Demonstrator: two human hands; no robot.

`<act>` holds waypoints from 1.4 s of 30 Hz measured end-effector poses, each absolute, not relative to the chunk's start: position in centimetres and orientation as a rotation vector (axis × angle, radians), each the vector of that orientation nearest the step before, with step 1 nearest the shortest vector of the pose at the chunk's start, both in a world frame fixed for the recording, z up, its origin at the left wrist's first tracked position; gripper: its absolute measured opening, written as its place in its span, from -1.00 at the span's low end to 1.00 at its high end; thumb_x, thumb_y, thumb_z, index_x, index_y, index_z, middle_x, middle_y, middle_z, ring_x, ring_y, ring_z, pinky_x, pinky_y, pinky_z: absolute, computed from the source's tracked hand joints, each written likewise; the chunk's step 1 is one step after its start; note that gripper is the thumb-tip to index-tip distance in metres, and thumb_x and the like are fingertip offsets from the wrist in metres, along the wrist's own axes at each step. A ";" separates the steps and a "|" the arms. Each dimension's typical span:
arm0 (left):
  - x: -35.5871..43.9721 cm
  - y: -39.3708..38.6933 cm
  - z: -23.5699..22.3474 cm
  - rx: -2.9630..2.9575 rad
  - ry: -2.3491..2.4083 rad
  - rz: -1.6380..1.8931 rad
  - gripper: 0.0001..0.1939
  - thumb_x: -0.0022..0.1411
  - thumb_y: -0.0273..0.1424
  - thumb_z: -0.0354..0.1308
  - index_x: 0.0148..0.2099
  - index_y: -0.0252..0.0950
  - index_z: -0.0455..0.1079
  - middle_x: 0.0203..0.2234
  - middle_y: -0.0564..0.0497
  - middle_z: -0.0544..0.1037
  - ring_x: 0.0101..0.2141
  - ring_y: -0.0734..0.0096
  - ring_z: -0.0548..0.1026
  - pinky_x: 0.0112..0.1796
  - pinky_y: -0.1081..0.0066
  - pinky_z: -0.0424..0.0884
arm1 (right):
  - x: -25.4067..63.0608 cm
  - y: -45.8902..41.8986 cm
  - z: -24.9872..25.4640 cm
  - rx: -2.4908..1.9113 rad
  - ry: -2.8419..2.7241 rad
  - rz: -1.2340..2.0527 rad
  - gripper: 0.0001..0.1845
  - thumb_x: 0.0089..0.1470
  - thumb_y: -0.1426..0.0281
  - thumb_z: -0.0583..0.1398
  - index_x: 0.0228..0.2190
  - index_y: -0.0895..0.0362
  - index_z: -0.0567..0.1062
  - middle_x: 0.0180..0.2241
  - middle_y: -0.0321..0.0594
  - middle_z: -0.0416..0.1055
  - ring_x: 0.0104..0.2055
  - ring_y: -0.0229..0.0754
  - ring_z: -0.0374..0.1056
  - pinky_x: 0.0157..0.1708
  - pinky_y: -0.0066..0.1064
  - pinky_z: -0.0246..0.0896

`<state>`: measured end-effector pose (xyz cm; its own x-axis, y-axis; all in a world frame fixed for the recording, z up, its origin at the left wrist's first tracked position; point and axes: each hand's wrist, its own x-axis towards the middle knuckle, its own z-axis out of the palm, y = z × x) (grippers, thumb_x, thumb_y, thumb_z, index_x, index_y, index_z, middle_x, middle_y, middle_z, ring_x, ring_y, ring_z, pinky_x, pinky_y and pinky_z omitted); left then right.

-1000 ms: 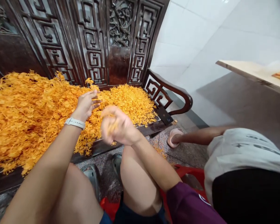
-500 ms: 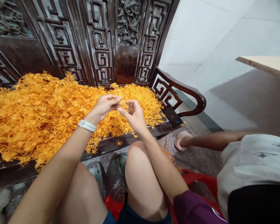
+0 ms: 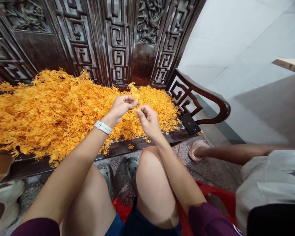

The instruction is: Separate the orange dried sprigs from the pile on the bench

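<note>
A big heap of orange plastic sprigs [image 3: 51,108] covers the seat of a dark carved wooden bench [image 3: 142,143]. My left hand [image 3: 121,106], with a white watch [image 3: 103,127] on its wrist, is held over the heap with its fingers curled in a pinch. My right hand [image 3: 148,118] is just beside it, fingers also pinched. Both hands meet at a small orange piece [image 3: 137,105] between the fingertips, which is too small to make out clearly.
A dark phone [image 3: 190,123] lies at the bench's right end by the curved armrest [image 3: 206,98]. Another person's leg [image 3: 236,153] in a pink slipper [image 3: 198,148] stretches in from the right. A red stool [image 3: 218,196] is under me. A table edge [image 3: 288,64] is at far right.
My right hand rose from near my knee up to meet the left hand over the heap. Both hands then closed into pinches. The view has shifted left.
</note>
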<state>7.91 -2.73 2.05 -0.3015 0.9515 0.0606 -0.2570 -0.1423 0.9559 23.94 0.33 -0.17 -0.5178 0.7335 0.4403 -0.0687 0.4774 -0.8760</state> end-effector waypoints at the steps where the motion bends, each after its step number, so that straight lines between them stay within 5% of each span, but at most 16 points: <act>1: 8.1 -2.6 2.0 0.906 1.164 1.630 -0.79 0.04 -0.52 0.48 -0.42 -0.34 0.47 -0.46 0.03 0.60 -0.43 0.54 0.49 -0.29 0.46 0.41 | 23.9 -0.1 0.0 -0.538 -1.864 1.127 -0.65 0.38 0.12 0.22 -0.38 0.05 0.40 -0.46 -0.35 0.31 -0.45 -0.26 0.20 -0.36 -0.34 0.14; 5: 7.2 -1.7 1.5 0.780 1.276 1.799 -0.80 0.32 -0.49 0.26 -0.36 -0.27 0.35 -0.46 0.03 0.62 -0.43 0.49 0.54 -0.25 0.41 0.46 | 23.4 -4.0 1.3 -0.079 -2.180 1.401 -0.74 0.42 0.25 0.18 -0.32 0.08 0.50 -0.36 -0.28 0.49 -0.31 -0.24 0.41 -0.22 -0.36 0.31; 8: 5.3 -1.2 0.8 0.699 1.366 1.835 -0.82 0.35 -0.40 0.30 -0.32 -0.26 0.40 -0.45 0.00 0.65 -0.46 0.50 0.52 -0.30 0.44 0.43 | 23.0 -7.6 2.7 0.609 -2.420 1.816 -0.77 0.43 0.30 0.17 -0.25 0.12 0.57 -0.23 -0.15 0.61 -0.15 -0.21 0.54 -0.07 -0.35 0.40; 12: 4.6 -1.3 0.3 0.761 1.325 1.810 -0.81 0.21 -0.35 0.44 -0.14 -0.29 0.60 -0.42 -0.02 0.68 -0.44 0.53 0.53 -0.32 0.47 0.42 | 23.3 -7.3 4.0 0.190 -1.850 2.132 -0.76 0.36 0.18 0.26 -0.15 0.10 0.58 -0.31 -0.22 0.56 -0.33 -0.27 0.47 -0.29 -0.41 0.39; 16: 5.5 -1.8 0.3 0.930 1.291 1.749 -0.59 0.07 -0.37 0.53 -0.01 -0.32 0.66 -0.40 -0.03 0.70 -0.35 0.45 0.63 -0.27 0.44 0.47 | 24.0 -2.6 2.9 -0.384 -1.072 2.035 -0.69 0.31 0.09 0.25 -0.17 0.09 0.54 -0.47 -0.36 0.33 -0.52 -0.37 0.13 -0.48 -0.48 0.17; 21: 5.5 -2.3 0.4 1.098 1.202 1.593 -0.63 0.07 -0.33 0.53 -0.05 -0.28 0.69 -0.39 -0.05 0.71 -0.36 0.42 0.66 -0.29 0.41 0.48 | 23.6 0.5 -0.1 -0.816 -1.058 1.643 -0.70 0.15 0.25 0.40 -0.16 0.06 0.46 -0.39 -0.37 0.36 -0.53 -0.39 0.16 -0.53 -0.49 0.08; 25: 5.4 -2.4 0.4 1.250 1.114 1.463 -0.76 0.10 -0.34 0.49 -0.15 -0.27 0.70 -0.44 -0.02 0.68 -0.40 0.45 0.63 -0.29 0.40 0.47 | 23.2 0.7 -0.8 -0.775 -1.320 1.345 -0.65 0.16 0.13 0.41 -0.17 0.03 0.46 -0.35 -0.35 0.40 -0.51 -0.37 0.24 -0.50 -0.42 0.16; 32: 5.9 -2.4 0.7 1.286 1.088 1.409 -0.85 0.16 -0.29 0.45 -0.26 -0.26 0.68 -0.30 -0.02 0.69 -0.31 0.51 0.55 -0.27 0.45 0.40 | 23.6 0.1 -0.9 -0.640 -1.557 1.315 -0.60 0.27 0.03 0.32 -0.38 0.04 0.37 -0.60 -0.44 0.26 -0.59 -0.35 0.10 -0.55 -0.39 -0.02; 36: 7.0 -2.6 1.3 1.331 1.120 1.396 -0.70 0.34 -0.17 0.31 -0.32 -0.28 0.64 -0.31 -0.03 0.65 -0.31 0.49 0.50 -0.28 0.43 0.36 | 23.3 0.0 -1.1 -0.646 -1.583 1.353 -0.54 0.23 -0.01 0.35 -0.39 0.05 0.35 -0.62 -0.47 0.24 -0.62 -0.36 0.05 -0.56 -0.39 -0.05; 42: 8.5 -2.1 1.5 1.139 1.256 1.654 -0.63 0.38 -0.46 0.27 -0.52 -0.31 0.40 -0.57 0.09 0.40 -0.48 0.55 0.32 -0.34 0.43 0.30 | 23.2 -1.1 -0.3 -0.573 -1.707 1.396 -0.52 0.26 0.07 0.36 -0.48 0.06 0.30 -0.63 -0.48 0.24 -0.60 -0.37 0.07 -0.54 -0.42 -0.05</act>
